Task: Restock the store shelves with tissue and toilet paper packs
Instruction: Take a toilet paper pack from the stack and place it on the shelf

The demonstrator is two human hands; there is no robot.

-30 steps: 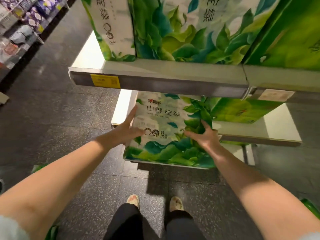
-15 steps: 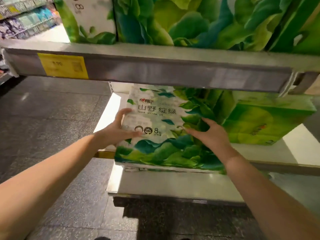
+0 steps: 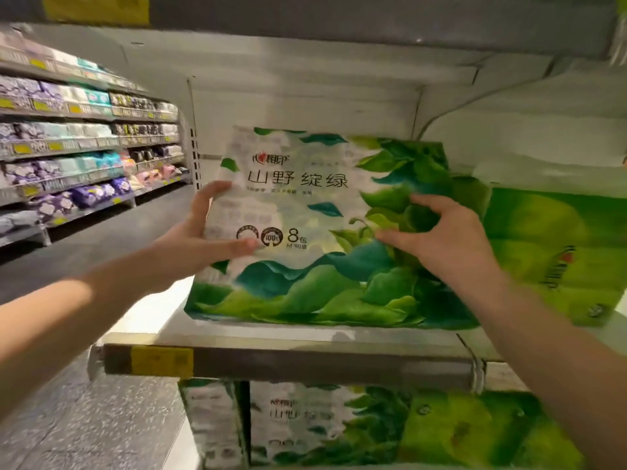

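A green-and-white tissue pack (image 3: 305,232) stands upright on the middle shelf (image 3: 305,361), near its left end and front edge, touching a green pack (image 3: 556,259) on its right. The left hand (image 3: 207,239) holds the pack's left edge — thumb laid across the front, fingers wrapped round the side. The right hand (image 3: 441,235) presses on the leafy front, fingers spread and slightly bent. More packs (image 3: 322,425) fill the shelf below — far left, another aisle's shelving (image 3: 84,147).
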